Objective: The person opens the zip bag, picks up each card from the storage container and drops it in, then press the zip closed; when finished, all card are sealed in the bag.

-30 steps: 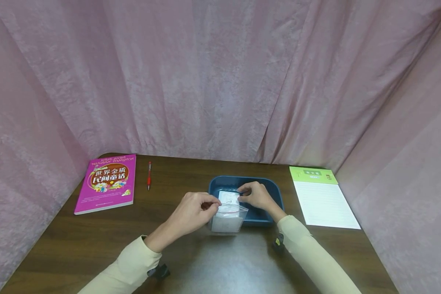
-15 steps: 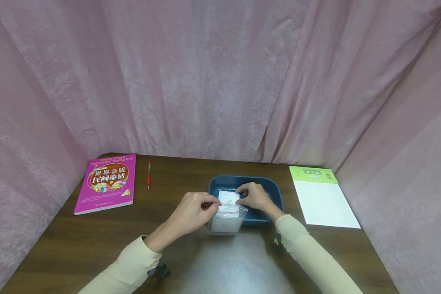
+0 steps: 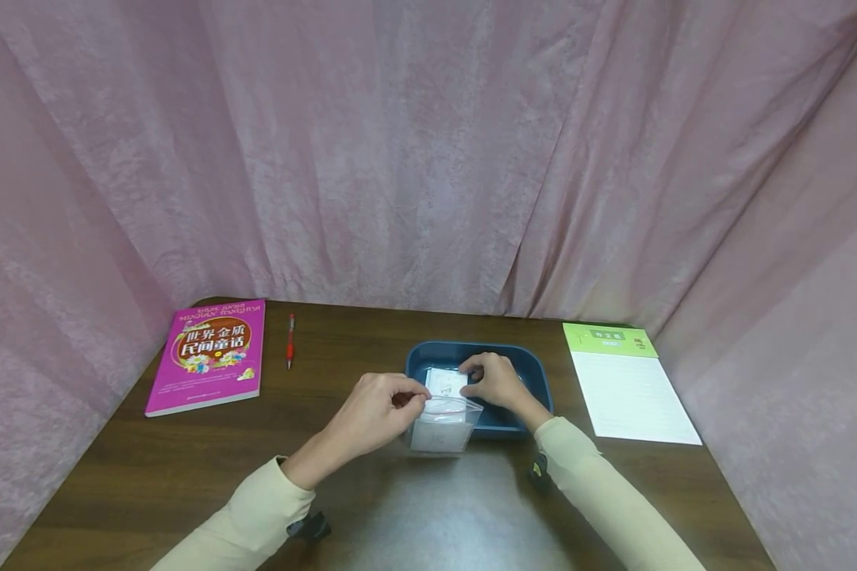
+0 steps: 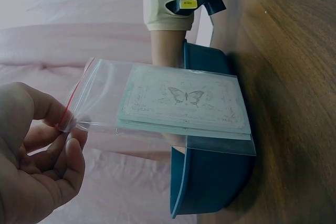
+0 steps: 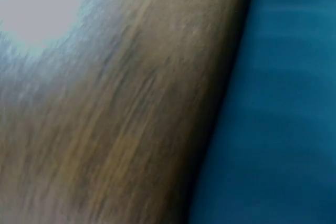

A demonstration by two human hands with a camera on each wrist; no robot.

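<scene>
A clear zip bag (image 4: 102, 90) with a red strip along its mouth hangs from my left hand (image 3: 378, 408), pinched between thumb and fingers at one corner. Inside it lie several pale cards (image 4: 184, 98), the front one printed with a butterfly. Just behind the bag, my right hand (image 3: 498, 382) reaches over the dark blue plastic tray (image 3: 539, 388). Its thumb and fingers grip the right edge of a white card (image 3: 444, 382) with a small printed figure. The bag covers the card's lower end in the head view. The right wrist view shows no hand.
On the brown wooden table (image 3: 221, 452), a magenta book (image 3: 210, 357) and a red pen (image 3: 290, 341) lie to the left. A lined writing pad (image 3: 632, 388) with a green header lies right of the tray. Pink curtains (image 3: 400, 159) close off the back and sides.
The right hand and the white card have shifted very slightly over the tray. The left hand and the bag have stayed in nearly the same place.
</scene>
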